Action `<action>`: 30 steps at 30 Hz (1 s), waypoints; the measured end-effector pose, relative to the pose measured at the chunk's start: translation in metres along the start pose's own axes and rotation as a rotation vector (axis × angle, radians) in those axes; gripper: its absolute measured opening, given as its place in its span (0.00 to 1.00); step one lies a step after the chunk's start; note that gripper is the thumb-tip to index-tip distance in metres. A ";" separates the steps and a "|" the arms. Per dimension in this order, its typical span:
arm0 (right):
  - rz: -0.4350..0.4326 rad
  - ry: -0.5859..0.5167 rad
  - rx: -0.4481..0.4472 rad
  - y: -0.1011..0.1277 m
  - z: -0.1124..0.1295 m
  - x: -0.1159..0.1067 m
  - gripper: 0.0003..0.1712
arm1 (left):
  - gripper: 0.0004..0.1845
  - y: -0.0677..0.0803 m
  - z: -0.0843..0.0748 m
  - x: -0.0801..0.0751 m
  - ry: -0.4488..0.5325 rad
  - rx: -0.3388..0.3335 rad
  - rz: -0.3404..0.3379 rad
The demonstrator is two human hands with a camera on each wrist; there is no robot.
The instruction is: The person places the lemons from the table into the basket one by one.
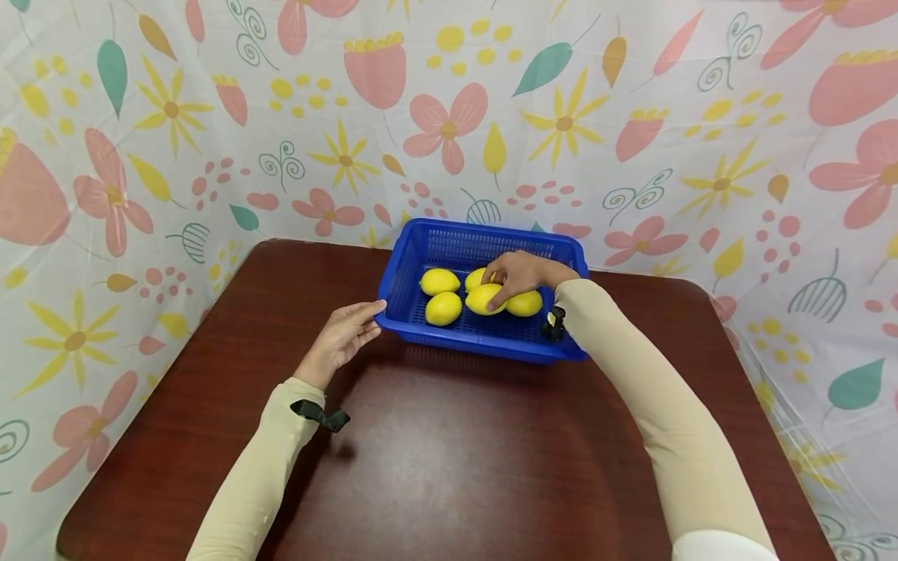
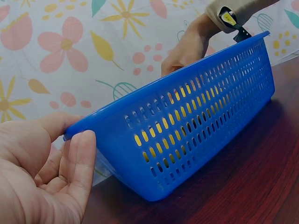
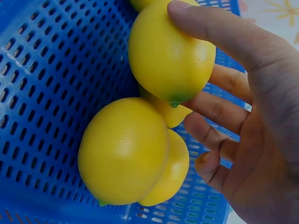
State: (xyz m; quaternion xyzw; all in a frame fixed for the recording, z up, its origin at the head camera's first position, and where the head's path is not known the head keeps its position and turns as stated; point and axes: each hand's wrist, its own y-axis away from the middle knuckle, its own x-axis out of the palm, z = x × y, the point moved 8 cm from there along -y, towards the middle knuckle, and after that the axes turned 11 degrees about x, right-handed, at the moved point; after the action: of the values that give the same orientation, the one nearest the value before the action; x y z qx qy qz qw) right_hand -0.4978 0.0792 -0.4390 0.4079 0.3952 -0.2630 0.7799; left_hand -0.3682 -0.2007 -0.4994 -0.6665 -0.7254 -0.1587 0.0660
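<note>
A blue plastic basket (image 1: 463, 340) with slotted walls holds several yellow lemons (image 1: 443, 309). My left hand (image 1: 342, 333) pinches the basket's near left corner, thumb over the rim and fingers beneath, as the left wrist view shows. Inside the basket, my right hand (image 1: 522, 271) grips one lemon (image 3: 163, 56) between thumb and fingers. That lemon has a greenish tip and is above the others in the right wrist view. Two more lemons lie close together beside it, one large in front (image 3: 124, 151). Part of another lemon is hidden behind the held one.
The basket stands at the far side of a dark red-brown wooden table (image 1: 435, 460). Right behind it hangs a white cloth (image 1: 449, 47) printed with flowers and leaves. A black strap (image 1: 319, 414) sits on the left sleeve, a small black device (image 1: 553, 323) at the right wrist.
</note>
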 end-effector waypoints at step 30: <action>-0.144 -0.039 -0.028 0.039 0.012 -0.018 0.29 | 0.08 0.002 -0.002 -0.001 -0.023 -0.007 -0.013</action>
State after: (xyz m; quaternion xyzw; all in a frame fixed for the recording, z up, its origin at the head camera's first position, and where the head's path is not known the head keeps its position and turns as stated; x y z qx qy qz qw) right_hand -0.4745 0.0911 -0.4035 0.3624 0.4121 -0.3209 0.7719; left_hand -0.3665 -0.2020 -0.4978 -0.6639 -0.7297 -0.1542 0.0543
